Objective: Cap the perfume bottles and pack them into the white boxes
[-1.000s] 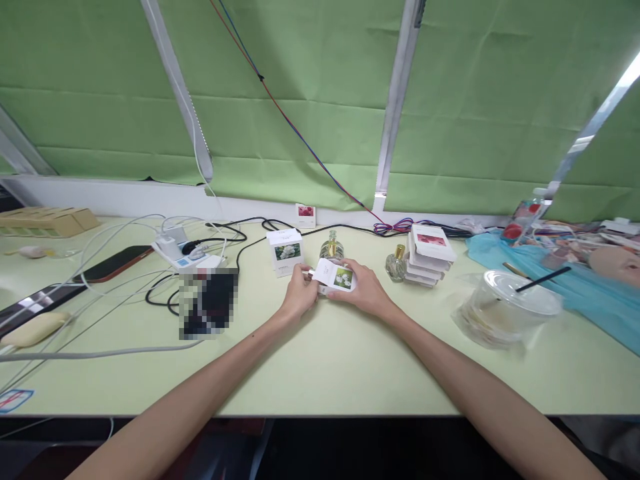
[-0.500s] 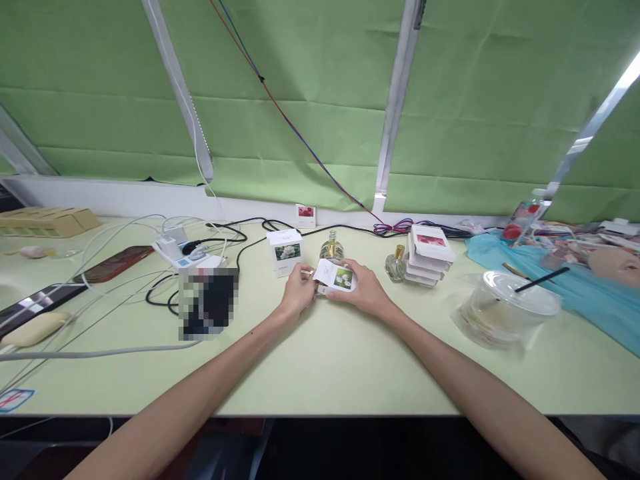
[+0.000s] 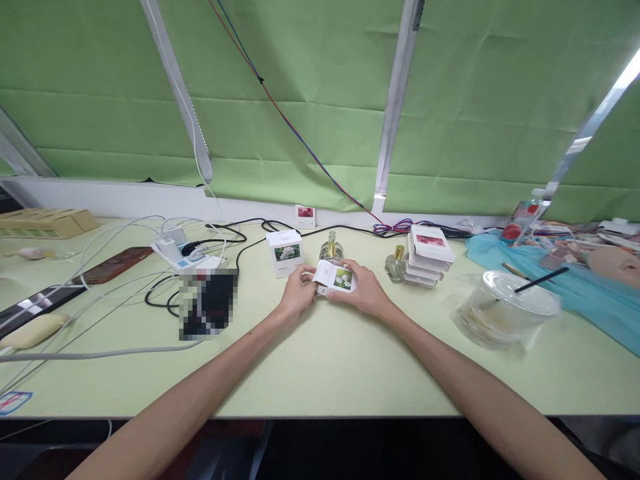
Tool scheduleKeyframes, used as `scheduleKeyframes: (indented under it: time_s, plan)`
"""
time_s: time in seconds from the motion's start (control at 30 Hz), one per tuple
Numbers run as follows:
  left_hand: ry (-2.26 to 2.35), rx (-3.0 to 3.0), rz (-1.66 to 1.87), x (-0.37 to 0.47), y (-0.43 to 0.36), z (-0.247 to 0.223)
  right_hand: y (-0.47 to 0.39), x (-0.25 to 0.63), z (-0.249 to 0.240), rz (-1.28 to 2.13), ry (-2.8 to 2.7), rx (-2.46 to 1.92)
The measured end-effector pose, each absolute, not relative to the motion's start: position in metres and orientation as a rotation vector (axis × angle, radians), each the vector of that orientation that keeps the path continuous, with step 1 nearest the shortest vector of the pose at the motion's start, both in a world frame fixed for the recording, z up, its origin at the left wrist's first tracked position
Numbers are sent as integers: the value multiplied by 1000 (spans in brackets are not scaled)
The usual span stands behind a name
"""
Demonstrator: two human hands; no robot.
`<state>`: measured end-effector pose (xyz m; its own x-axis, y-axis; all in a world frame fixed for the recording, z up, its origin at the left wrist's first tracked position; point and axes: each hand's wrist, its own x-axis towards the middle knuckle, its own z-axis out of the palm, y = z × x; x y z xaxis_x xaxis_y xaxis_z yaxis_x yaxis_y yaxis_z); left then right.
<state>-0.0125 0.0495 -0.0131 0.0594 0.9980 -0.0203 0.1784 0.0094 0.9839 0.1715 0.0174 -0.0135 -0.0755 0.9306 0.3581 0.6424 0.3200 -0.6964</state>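
Observation:
A small white box (image 3: 334, 276) with a white-flower picture is held low over the table between both hands. My right hand (image 3: 366, 291) grips its right side, thumb along the near edge and fingers at the far edge. At the box's left end, my left hand (image 3: 299, 289) pinches what looks like the end flap. Just behind the box stands a glass perfume bottle (image 3: 331, 249) with a gold neck, its lower part hidden. Left of it, a white box (image 3: 287, 253) with a flower picture stands upright. To the right is another glass perfume bottle (image 3: 395, 265) with a gold top.
A stack of white boxes (image 3: 429, 257) stands beside the right bottle. Farther right are a lidded plastic cup (image 3: 515, 303) with a black straw and blue fabric (image 3: 560, 287). Cables, a power strip (image 3: 193, 259) and phones (image 3: 117, 264) lie on the left.
Hardly anything differs. The left fingers have shifted very slightly at the box's end, while the box and the right hand stay in place.

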Motion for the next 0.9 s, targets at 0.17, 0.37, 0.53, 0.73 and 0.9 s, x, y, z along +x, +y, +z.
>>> scheduleKeyframes:
  time_s: [0.17,0.37,0.53,0.73,0.9]
  plan:
    - [1284,1356,1064,-13,49,-14,18,172,-14,467,-1800,-1389]
    - [1274,1358,1092,-13,50,-13,18,172,-14,482,-1796,-1374]
    - [1264,1369,1103,-14,51,-13,18,173,-15,497,-1786,-1349]
    - [1220,1398,1137,-14,47,-9,18,174,-17,511,-1778,-1330]
    - [1191,1404,1148,-15,46,-7,18,175,-18,520,-1769,-1314]
